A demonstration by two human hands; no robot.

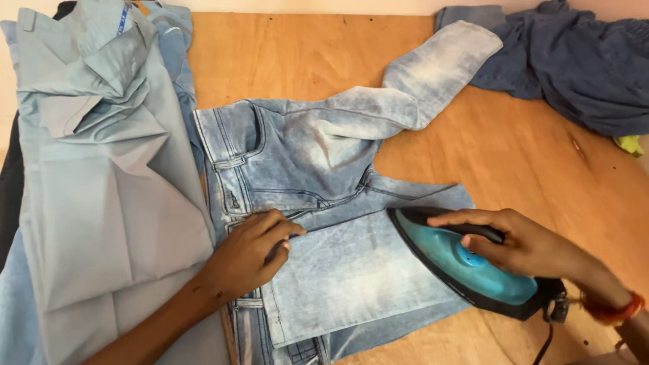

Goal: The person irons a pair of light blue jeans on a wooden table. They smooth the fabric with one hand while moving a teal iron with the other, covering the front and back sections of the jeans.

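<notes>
Plywood table fills the frame, brown and bare through the middle and right, pale wall along the top edge. One pair of faded light-blue jeans lies flat at centre, waistband toward the left, one leg bent up toward the upper middle of the frame. One electric iron, teal body with black soleplate edge and handle, sits on the lower jeans leg at centre right, tip pointing left; its black cord drops off the lower right. Right hand on top of the iron, fingers curled and clamped round the black handle; orange-red band at the wrist. Left hand at lower centre presses palm-down on the jeans near the waistband and fly, fingers close together, slightly bent, gripping nothing. One grey garment lies folded at left, over other blue and dark cloth. One dark blue heap of clothing sits upper right, well apart from the iron. No containers in view.
</notes>
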